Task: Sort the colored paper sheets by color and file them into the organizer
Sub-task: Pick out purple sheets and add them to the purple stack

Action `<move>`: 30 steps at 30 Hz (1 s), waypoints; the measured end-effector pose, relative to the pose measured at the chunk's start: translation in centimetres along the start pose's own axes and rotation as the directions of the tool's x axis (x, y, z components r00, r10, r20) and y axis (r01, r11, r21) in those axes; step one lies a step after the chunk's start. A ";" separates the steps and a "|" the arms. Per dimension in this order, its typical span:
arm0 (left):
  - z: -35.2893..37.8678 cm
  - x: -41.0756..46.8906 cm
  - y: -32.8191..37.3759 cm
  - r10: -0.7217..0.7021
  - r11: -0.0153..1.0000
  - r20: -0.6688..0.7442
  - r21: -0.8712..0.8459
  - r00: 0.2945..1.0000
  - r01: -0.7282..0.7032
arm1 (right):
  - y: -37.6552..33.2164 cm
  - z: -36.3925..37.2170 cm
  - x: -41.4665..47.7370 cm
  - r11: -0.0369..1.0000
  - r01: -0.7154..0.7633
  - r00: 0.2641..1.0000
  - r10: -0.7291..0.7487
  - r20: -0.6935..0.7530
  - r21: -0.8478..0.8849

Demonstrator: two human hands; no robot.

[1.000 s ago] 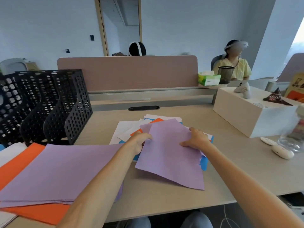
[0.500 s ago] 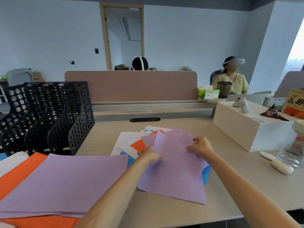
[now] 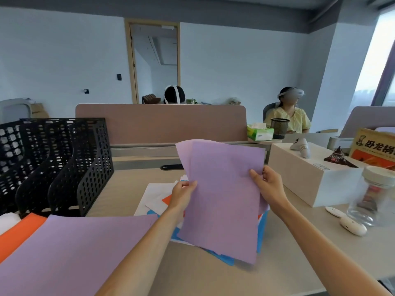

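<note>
Both hands hold a few purple sheets [image 3: 222,195] tilted up above the desk. My left hand [image 3: 182,195] pinches their left edge and my right hand [image 3: 268,184] grips their right edge. Under them lies a mixed pile of white, orange and blue sheets [image 3: 159,199]. A sorted purple stack [image 3: 70,251] lies at the near left on top of an orange stack [image 3: 17,233], with a white stack [image 3: 6,221] beside that. The black mesh organizer [image 3: 64,165] stands at the back left, and its slots look empty.
A white box [image 3: 310,180] with snack packets stands at the right. A clear jar [image 3: 376,195] and two small white devices [image 3: 352,225] lie near it. A pink divider [image 3: 160,122] closes the desk's back. Two people sit beyond it.
Both hands have lifted the purple sheets off the mixed pile and tilted them upright. The view has tipped upward.
</note>
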State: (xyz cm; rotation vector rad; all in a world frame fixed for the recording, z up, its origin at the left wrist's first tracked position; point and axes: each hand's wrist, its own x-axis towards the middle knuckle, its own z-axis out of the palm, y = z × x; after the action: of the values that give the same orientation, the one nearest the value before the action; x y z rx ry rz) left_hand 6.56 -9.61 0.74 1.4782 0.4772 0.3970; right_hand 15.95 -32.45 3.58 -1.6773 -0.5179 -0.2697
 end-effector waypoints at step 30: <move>2.5 -2.3 2.9 0.528 0.849 -0.117 0.111 0.841 -0.517 | -0.9 1.6 -2.4 0.998 -0.029 0.991 0.021 -0.133 -0.057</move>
State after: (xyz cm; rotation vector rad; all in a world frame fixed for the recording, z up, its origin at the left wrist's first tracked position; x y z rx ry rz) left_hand 6.07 -12.77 3.86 1.6536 0.1896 0.9349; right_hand 13.28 -31.26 2.96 -1.7080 -0.3924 -0.3784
